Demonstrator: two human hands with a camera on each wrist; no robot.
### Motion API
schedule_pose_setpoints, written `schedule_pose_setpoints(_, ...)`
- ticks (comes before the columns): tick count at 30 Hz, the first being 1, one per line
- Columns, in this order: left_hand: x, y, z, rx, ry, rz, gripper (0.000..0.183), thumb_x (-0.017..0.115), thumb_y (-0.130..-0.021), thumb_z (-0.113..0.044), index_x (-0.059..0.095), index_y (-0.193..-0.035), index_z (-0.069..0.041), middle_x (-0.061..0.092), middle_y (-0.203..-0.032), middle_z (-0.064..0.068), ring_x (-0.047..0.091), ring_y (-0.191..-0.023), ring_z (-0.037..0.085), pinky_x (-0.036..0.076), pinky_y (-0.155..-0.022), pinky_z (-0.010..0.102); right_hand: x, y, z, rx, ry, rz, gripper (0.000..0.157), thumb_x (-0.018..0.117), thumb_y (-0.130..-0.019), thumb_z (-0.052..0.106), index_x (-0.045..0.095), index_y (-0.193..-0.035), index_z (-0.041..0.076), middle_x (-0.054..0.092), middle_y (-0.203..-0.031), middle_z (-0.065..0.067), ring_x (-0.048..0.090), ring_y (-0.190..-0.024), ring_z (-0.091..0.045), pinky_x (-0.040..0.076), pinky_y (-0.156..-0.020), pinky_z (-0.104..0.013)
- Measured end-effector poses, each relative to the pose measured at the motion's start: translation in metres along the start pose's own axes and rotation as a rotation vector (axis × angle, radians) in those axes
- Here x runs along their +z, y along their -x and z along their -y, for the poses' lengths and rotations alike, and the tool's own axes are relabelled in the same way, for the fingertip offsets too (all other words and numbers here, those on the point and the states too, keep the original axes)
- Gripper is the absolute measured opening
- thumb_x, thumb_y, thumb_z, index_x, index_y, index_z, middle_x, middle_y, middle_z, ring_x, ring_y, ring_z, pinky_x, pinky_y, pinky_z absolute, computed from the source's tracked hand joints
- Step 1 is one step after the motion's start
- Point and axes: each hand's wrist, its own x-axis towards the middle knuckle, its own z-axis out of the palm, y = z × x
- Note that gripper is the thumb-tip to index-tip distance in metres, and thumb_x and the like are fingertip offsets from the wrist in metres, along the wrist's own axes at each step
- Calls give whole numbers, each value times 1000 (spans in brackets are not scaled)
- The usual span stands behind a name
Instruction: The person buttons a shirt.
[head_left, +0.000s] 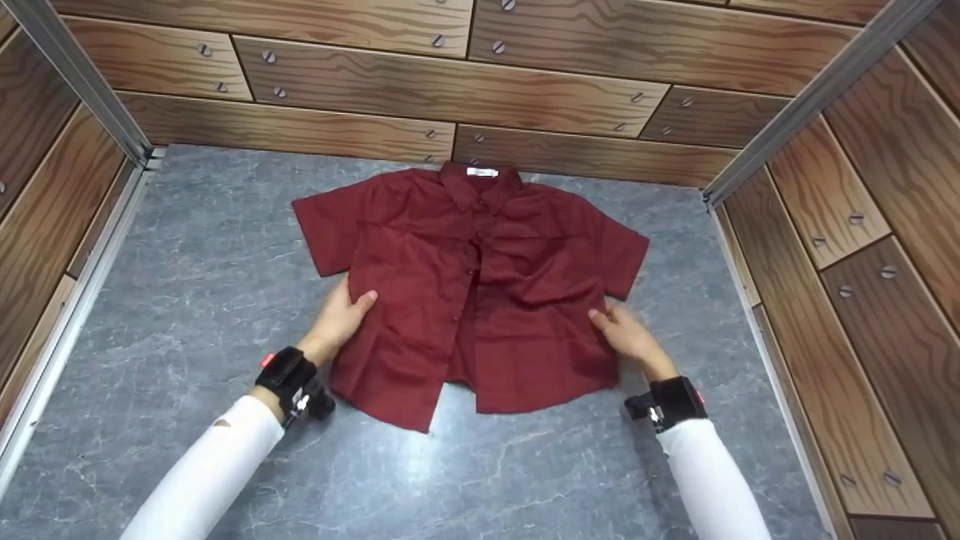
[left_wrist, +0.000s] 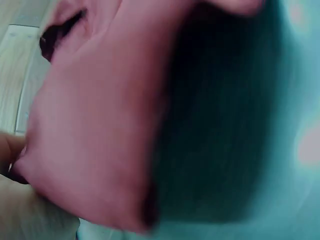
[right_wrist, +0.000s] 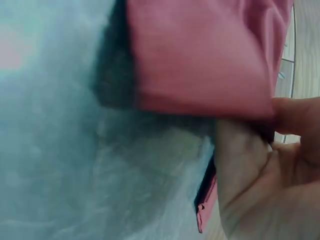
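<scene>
A dark red short-sleeved shirt [head_left: 412, 285] lies front up, its collar toward the back wall and its front parted at the lower middle. On its left side edge, below the sleeve, my left hand [head_left: 337, 319] grips the cloth with the thumb on top. My right hand [head_left: 628, 334] pinches the opposite side edge below the other sleeve. The right wrist view shows the shirt's cloth [right_wrist: 200, 60] lifted off the surface between thumb and fingers. In the left wrist view the cloth [left_wrist: 100, 120] is blurred and partly hides the left hand [left_wrist: 30, 207].
The grey marbled surface [head_left: 187, 315] spreads around the shirt. Wood-patterned walls [head_left: 450, 90] stand at the back and both sides, with metal rails [head_left: 817, 105] at the corners. A black camera strap [head_left: 289, 375] sits on each wrist.
</scene>
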Motion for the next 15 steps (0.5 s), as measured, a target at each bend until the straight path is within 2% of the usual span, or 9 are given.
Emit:
schedule_pose_setpoints(2,5,9,1,-100,145,52,49,50,-100,-17,33,-144,-2,47,-140,18,47,-126,28,35,-108,41,-1,6,-3,36,22,105,30,48,-101,27,60,-98,0,52,-80,-2,49,-74,-15,41,-67,-29)
schedule_pose_setpoints(4,8,18,1,-196,210,123,50,50,-100,-22,33,-142,-3,49,-137,16,51,-120,25,39,-104,39,-4,12,-5,95,24,209,28,51,-99,29,60,-94,3,50,-77,-1,50,-70,-13,43,-63,-29)
schedule_pose_setpoints(7,5,28,1,-292,179,227,53,58,-96,-33,40,-136,-5,54,-130,12,56,-112,21,42,-99,36,-9,16,-6,168,-10,296,28,55,-97,33,59,-89,6,51,-74,0,52,-65,-12,48,-59,-29)
schedule_pose_setpoints(9,1,31,0,-304,104,277,56,62,-92,-39,43,-133,-6,56,-127,12,57,-110,21,43,-98,37,-12,16,-4,168,-12,273,32,55,-96,36,58,-87,6,49,-72,1,51,-63,-12,48,-57,-29)
schedule_pose_setpoints(10,-2,32,0,-271,65,294,57,62,-92,-38,43,-134,-5,55,-129,13,56,-113,23,42,-99,38,-13,16,-3,146,30,228,34,55,-96,39,58,-87,7,50,-72,1,51,-63,-12,47,-58,-29)
schedule_pose_setpoints(12,-6,31,-1,-150,-78,241,59,63,-91,-37,42,-135,-3,55,-129,16,55,-116,28,42,-101,42,-14,14,1,89,164,80,35,56,-94,43,59,-86,8,52,-70,0,51,-62,-14,44,-58,-31)
schedule_pose_setpoints(13,-7,30,-2,-51,-170,182,59,64,-90,-34,42,-135,-1,54,-129,19,54,-118,31,41,-101,45,-12,13,4,55,239,-15,35,57,-94,43,59,-86,9,55,-71,-1,53,-63,-16,43,-58,-33)
schedule_pose_setpoints(15,-6,24,-3,176,-388,9,59,66,-88,-28,43,-133,2,53,-125,24,52,-115,40,40,-99,50,-5,11,11,-5,369,-210,31,59,-92,42,61,-89,12,62,-74,-4,58,-66,-21,44,-60,-37)
